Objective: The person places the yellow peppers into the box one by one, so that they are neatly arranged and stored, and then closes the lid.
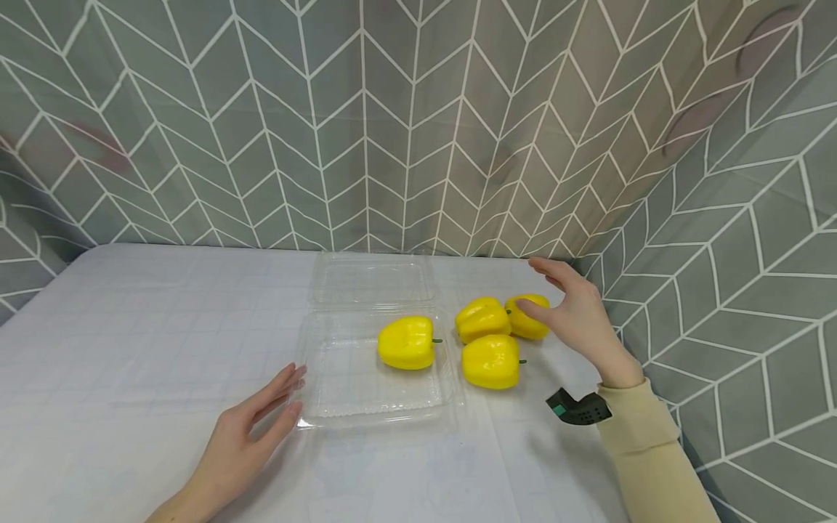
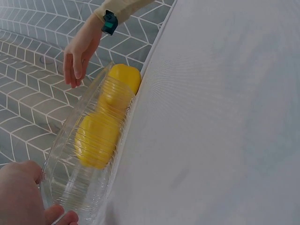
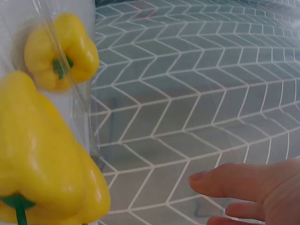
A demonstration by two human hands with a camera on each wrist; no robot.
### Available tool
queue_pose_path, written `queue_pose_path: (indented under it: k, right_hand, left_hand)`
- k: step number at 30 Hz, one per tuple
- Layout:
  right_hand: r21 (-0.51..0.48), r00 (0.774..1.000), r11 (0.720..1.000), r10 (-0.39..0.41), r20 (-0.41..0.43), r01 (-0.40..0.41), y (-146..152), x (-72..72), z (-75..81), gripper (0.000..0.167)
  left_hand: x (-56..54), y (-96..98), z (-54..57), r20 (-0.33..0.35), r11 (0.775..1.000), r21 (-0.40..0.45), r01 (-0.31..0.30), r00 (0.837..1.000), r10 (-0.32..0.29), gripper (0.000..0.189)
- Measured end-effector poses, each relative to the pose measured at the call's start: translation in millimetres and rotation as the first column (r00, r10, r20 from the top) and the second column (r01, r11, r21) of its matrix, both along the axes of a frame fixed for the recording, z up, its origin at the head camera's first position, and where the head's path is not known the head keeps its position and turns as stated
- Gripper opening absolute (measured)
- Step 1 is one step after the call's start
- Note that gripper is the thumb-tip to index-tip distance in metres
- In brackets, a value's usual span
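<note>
A clear plastic clamshell box lies opened out on the table, its lid folded back toward the curtain. One yellow bell pepper with a green stem sits in the right half of its base. To the right of the box are three more yellow peppers: a near one, a middle one and a far one. My left hand rests its extended fingers at the box's left edge. Raised over the far pepper, my right hand has its thumb and fingers spread, holding nothing.
A white cloth covers the table. Behind it and along the right side hangs a grey curtain with white zigzag lines. A dark strap-like device is at my right wrist, beside the beige sleeve.
</note>
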State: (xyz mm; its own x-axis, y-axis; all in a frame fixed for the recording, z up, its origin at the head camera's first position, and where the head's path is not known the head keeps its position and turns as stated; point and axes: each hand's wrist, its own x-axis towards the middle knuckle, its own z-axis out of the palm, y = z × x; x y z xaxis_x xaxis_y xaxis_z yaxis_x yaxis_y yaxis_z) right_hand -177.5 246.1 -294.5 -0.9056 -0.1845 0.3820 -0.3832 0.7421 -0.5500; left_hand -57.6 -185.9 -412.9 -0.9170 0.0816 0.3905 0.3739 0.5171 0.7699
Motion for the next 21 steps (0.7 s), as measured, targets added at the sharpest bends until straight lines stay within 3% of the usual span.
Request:
queue_pose_path:
  k: [13,21]
  right_hand:
    - [0.092,0.985,0.996,-0.036,0.169,0.021,21.1,-8.9,-0.8,0.071]
    - [0.122,0.955,0.992,-0.047,0.292,0.012,26.1,-12.5,-3.0,0.074]
  left_hand:
    - [0.2,-0.5,-1.1,-0.002,1.000,-0.002,-0.001,1.000,0.001,0.055]
    - [-0.2,-0.3,-0.9,-0.010,1.000,-0.006,-0.007,1.000,0.007,0.055]
